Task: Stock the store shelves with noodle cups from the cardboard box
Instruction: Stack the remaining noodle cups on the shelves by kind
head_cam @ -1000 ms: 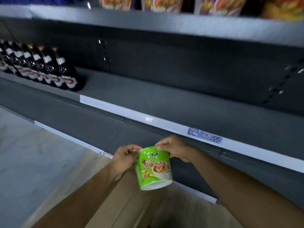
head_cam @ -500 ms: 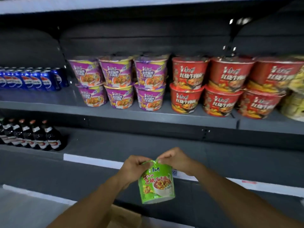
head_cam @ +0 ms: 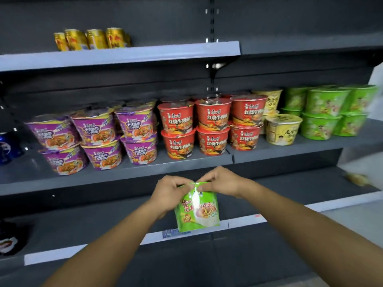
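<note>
A green noodle cup (head_cam: 196,208) hangs upright in front of the shelving, low in the middle of the view. My left hand (head_cam: 169,190) and my right hand (head_cam: 219,182) both pinch its top rim from either side. On the noodle shelf (head_cam: 124,175) above it stand stacked purple cups (head_cam: 93,137), red cups (head_cam: 211,125), yellow cups (head_cam: 279,129) and green cups (head_cam: 329,112) at the far right. The cardboard box is out of view.
Gold cans (head_cam: 91,39) sit on the top shelf (head_cam: 145,52) at the left. A blue can (head_cam: 8,148) is at the left edge. The lower shelf (head_cam: 290,187) behind the held cup is bare grey metal with a dark bottle (head_cam: 10,239) at the far left.
The view has tilted up from the lower shelves to the noodle shelf and top shelf. Both hands have lifted the green cup higher, still holding its rim.
</note>
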### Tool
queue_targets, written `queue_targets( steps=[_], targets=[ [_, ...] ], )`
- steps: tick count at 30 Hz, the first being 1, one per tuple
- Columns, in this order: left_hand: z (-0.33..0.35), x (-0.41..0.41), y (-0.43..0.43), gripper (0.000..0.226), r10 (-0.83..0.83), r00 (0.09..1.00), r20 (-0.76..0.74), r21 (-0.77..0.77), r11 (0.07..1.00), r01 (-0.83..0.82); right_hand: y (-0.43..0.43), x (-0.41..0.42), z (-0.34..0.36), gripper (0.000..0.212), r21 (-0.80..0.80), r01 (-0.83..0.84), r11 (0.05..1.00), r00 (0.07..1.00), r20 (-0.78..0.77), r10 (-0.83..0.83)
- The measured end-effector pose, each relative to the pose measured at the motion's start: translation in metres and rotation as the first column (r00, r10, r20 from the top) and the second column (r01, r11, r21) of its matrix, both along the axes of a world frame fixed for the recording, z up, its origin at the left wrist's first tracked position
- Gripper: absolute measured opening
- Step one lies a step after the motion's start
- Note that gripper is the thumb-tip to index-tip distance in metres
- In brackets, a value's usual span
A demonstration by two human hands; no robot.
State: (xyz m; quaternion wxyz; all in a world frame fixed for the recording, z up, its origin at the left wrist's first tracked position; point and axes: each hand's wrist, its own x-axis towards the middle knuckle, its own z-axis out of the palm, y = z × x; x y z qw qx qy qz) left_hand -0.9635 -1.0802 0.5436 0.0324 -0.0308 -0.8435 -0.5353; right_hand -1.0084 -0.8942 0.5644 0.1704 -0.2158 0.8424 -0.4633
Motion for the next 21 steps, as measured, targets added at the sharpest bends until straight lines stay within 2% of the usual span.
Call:
queue_targets(
  steps=[5,11,21],
  targets=[
    [0.043,-0.012,0.046,0.010,-0.098,0.988,-0.119,-0.111,0.990,0.085,0.051,0.000,0.035,0.019,-0.043,0.081,0.996,0.993,-0.080,-0.084],
    [0.082,-0.036,0.120,0.013,-0.197,0.932,-0.303,-0.240,0.963,0.126,0.129,-0.014,0.071,0.013,-0.102,0.115,0.988,0.966,-0.220,-0.135],
    [0.122,-0.085,0.252,0.018,-0.236,0.847,-0.477,-0.333,0.940,0.075,0.259,-0.049,0.119,0.015,-0.096,0.193,0.977,0.902,-0.375,-0.215]
  ],
)
